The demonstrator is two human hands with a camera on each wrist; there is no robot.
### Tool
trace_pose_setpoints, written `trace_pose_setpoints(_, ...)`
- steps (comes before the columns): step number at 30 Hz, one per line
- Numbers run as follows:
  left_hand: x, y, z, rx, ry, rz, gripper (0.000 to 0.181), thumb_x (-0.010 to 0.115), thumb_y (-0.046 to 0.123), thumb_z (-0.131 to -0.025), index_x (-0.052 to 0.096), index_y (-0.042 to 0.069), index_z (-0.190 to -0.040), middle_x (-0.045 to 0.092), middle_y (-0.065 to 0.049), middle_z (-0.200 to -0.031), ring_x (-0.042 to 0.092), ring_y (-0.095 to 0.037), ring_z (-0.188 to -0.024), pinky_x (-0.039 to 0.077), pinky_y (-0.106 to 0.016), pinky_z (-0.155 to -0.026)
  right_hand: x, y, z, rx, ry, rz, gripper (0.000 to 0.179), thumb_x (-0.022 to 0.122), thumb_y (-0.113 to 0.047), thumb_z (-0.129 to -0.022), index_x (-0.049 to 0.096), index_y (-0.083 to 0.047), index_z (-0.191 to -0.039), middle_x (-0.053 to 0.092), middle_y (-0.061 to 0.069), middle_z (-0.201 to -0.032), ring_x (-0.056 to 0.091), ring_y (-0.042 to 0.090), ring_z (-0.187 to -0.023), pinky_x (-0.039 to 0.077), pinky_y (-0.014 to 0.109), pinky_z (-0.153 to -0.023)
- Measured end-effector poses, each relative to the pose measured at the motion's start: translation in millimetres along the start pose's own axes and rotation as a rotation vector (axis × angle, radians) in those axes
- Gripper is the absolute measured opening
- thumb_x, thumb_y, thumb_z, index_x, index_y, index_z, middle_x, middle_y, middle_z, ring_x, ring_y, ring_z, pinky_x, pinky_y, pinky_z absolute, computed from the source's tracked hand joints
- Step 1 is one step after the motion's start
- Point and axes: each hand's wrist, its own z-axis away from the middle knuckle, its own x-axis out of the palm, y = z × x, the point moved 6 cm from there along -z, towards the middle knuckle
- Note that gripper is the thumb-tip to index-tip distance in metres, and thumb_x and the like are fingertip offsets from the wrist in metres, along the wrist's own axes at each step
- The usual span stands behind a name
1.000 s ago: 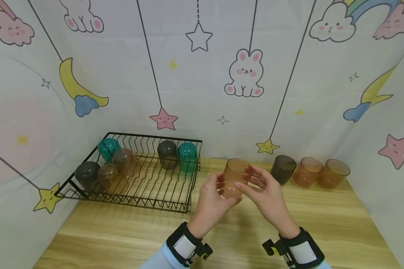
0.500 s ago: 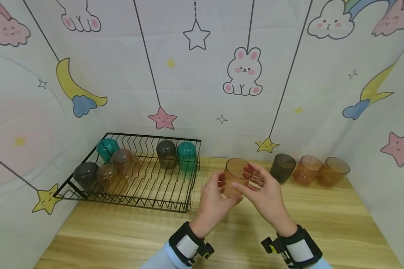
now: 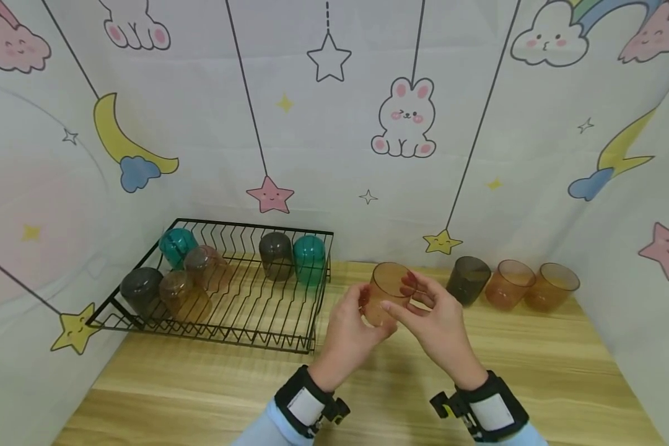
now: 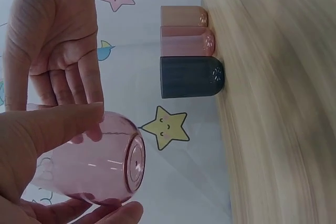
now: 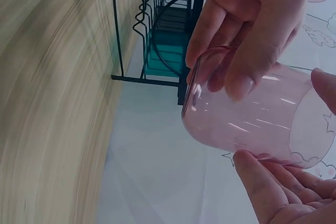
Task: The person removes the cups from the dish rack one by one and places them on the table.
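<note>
In the head view, a see-through pink cup [image 3: 387, 291] is held upright above the table, its mouth facing up. My left hand [image 3: 350, 328] grips it from the left, low near the base, and the left wrist view shows the left thumb [image 4: 58, 127] across its side. From the right, my right hand [image 3: 437, 325] pinches the cup near the rim, thumb on the near side and fingertips behind. The rounded base of the cup [image 5: 210, 114] and the left thumb pressing its wall are plain in the right wrist view.
A black wire rack [image 3: 256, 310] at left holds several upside-down cups, including a teal cup [image 3: 309, 257]. Along the back right stand a dark grey cup [image 3: 468, 282], a pink cup [image 3: 510, 286] and an amber cup [image 3: 552, 288], mouths up. A patterned cloth [image 3: 323, 142] hangs behind.
Both hands keep the cup at about the same place above the table. The right thumb has slid a little left across the cup's side.
</note>
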Motion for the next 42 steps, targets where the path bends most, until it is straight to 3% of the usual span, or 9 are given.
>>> trace_pose_setpoints(4, -6.1, 0.4, -3.0, 0.002, -0.005, -0.058, 0.071, 0.08, 0.032, -0.072, 0.045, 0.011, -0.13, 0.051, -0.002, -0.124, 0.049, -0.016, -0.109, 0.044, -0.032, -0.088, -1.2, 3.5, -4.5, -0.041, 0.017, 0.039, 0.067, 0.075, -0.023, -0.078, 0.045, 0.004, -0.131, 0.054, 0.019, -0.12, 0.055, 0.033, -0.104, 0.049, 0.038, -0.079)
trace_pose_setpoints(8, -12.3, 2.6, -5.3, 0.028, 0.002, -0.163, 0.07, 0.078, 0.031, -0.074, 0.046, 0.011, -0.133, 0.049, -0.004, -0.129, 0.046, -0.018, -0.116, 0.042, -0.033, -0.09, -7.9, 8.5, -10.5, -0.045, 0.083, 0.047, 0.064, 0.076, -0.02, -0.077, 0.047, 0.003, -0.129, 0.055, 0.018, -0.118, 0.055, 0.033, -0.103, 0.049, 0.04, -0.079)
trace_pose_setpoints(12, -13.5, 3.6, -6.4, 0.061, -0.03, -0.255, 0.063, 0.075, 0.032, -0.078, 0.049, 0.01, -0.131, 0.05, -0.005, -0.128, 0.046, -0.017, -0.116, 0.043, -0.032, -0.09, -14.8, 20.7, -18.9, -0.042, 0.142, 0.053, 0.063, 0.077, -0.019, -0.076, 0.048, 0.003, -0.127, 0.055, 0.019, -0.117, 0.055, 0.033, -0.105, 0.048, 0.042, -0.081)
trace_pose_setpoints(19, -11.7, 7.5, -4.7, 0.147, -0.098, -0.434, 0.051, 0.068, 0.035, -0.084, 0.055, 0.009, -0.125, 0.053, -0.005, -0.123, 0.052, -0.018, -0.11, 0.045, -0.032, -0.086, -24.0, 82.5, -40.7, -0.002, 0.213, 0.116, 0.077, 0.078, -0.039, -0.072, 0.045, -0.007, -0.133, 0.053, 0.004, -0.122, 0.052, 0.017, -0.11, 0.047, 0.032, -0.084)
trace_pose_setpoints(23, -11.5, 8.9, -3.9, 0.176, -0.115, -0.519, 0.049, 0.067, 0.038, -0.085, 0.056, 0.009, -0.124, 0.054, -0.006, -0.123, 0.051, -0.019, -0.111, 0.044, -0.032, -0.088, -26.8, 97.0, -46.8, 0.024, 0.246, 0.16, 0.079, 0.078, -0.041, -0.071, 0.044, -0.007, -0.134, 0.053, 0.005, -0.122, 0.051, 0.018, -0.111, 0.046, 0.034, -0.085)
trace_pose_setpoints(35, -6.1, 2.4, 1.6, 0.206, -0.163, -0.588, 0.043, 0.065, 0.036, -0.087, 0.059, 0.009, -0.12, 0.055, -0.008, -0.123, 0.052, -0.02, -0.11, 0.045, -0.033, -0.087, -29.7, 140.6, -57.4, 0.1, 0.298, 0.247, 0.081, 0.078, -0.042, -0.072, 0.042, -0.006, -0.135, 0.051, 0.006, -0.128, 0.049, 0.02, -0.113, 0.045, 0.03, -0.087)
trace_pose_setpoints(42, -4.8, -1.8, 3.2, 0.24, -0.159, -0.62, 0.04, 0.065, 0.035, -0.087, 0.06, 0.009, -0.117, 0.056, -0.007, -0.121, 0.054, -0.019, -0.108, 0.046, -0.032, -0.086, -31.1, 156.0, -60.1, 0.124, 0.315, 0.267, 0.082, 0.078, -0.043, -0.071, 0.042, -0.004, -0.135, 0.051, 0.006, -0.126, 0.049, 0.021, -0.111, 0.045, 0.031, -0.086)
